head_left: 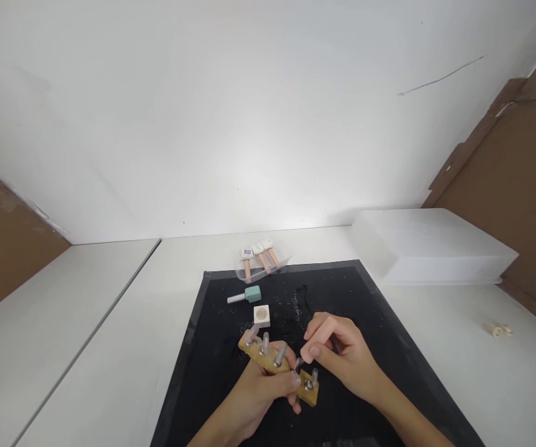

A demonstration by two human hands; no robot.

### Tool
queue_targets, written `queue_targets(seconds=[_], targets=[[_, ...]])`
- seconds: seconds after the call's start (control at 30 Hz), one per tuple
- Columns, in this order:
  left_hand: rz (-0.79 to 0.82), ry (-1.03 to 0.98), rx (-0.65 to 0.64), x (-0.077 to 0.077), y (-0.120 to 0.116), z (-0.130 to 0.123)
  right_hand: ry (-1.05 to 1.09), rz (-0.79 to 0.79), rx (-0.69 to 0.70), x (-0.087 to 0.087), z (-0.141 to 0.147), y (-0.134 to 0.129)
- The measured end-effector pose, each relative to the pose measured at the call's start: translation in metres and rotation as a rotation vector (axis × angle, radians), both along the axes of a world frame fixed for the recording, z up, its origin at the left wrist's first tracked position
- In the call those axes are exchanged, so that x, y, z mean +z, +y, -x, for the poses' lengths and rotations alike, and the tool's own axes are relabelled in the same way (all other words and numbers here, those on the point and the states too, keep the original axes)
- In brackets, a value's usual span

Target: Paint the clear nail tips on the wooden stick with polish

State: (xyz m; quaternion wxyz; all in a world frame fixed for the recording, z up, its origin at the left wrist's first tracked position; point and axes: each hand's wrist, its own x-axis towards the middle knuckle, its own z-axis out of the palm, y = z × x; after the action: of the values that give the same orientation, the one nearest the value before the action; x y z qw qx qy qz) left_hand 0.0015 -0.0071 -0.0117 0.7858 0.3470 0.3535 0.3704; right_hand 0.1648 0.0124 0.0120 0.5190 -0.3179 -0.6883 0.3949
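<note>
My left hand (pixel 268 388) grips a yellowish strip (pixel 265 359) with several nail tips standing on small metal studs along it. The fingers close around its middle, and the strip slants down to the right. In my right hand (pixel 349 354) is a pink nail polish brush cap (pixel 318 340), pinched between thumb and fingers. Its lower end is right beside a nail tip near my left thumb; whether the bristles touch it I cannot tell. Just beyond the strip stands a small white square block (pixel 261 315) with a round beige patch on top.
A teal nail polish bottle (pixel 252 293) with a pale handle lies on the black mat (pixel 333 285). Behind it, a clear tray (pixel 286 257) holds 3 white-and-pink bottles. At the right are a white box (pixel 445 248) and small cream pieces (pixel 498 329).
</note>
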Motion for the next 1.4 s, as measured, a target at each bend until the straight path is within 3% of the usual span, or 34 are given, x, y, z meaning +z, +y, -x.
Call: queue_targets(seconds=[0.13, 0.37, 0.6, 0.8, 1.03, 1.4], targets=[[0.041, -0.034, -0.007, -0.0016, 0.0008, 0.0011, 0.072, -0.005, -0.070, -0.0027, -0.0010, 0.0019], [0.051, -0.073, -0.022, -0.0049, 0.0021, -0.0001, 0.037, 0.006, 0.035, -0.0062, -0.0016, -0.0001], [0.062, -0.072, -0.019, -0.0060, 0.0003, -0.0010, 0.079, 0.059, -0.068, -0.0049, -0.0022, 0.0031], [0.058, -0.075, -0.017, -0.0047, 0.0017, -0.0003, 0.100, 0.114, 0.067, -0.0064, -0.0016, -0.0001], [0.047, -0.063, -0.022, -0.0040, 0.0013, -0.0007, 0.111, 0.191, -0.032, -0.0022, -0.0007, 0.0017], [0.040, -0.035, -0.032, -0.0078, 0.0004, -0.0021, 0.107, 0.285, 0.088, -0.0024, 0.0031, 0.0020]])
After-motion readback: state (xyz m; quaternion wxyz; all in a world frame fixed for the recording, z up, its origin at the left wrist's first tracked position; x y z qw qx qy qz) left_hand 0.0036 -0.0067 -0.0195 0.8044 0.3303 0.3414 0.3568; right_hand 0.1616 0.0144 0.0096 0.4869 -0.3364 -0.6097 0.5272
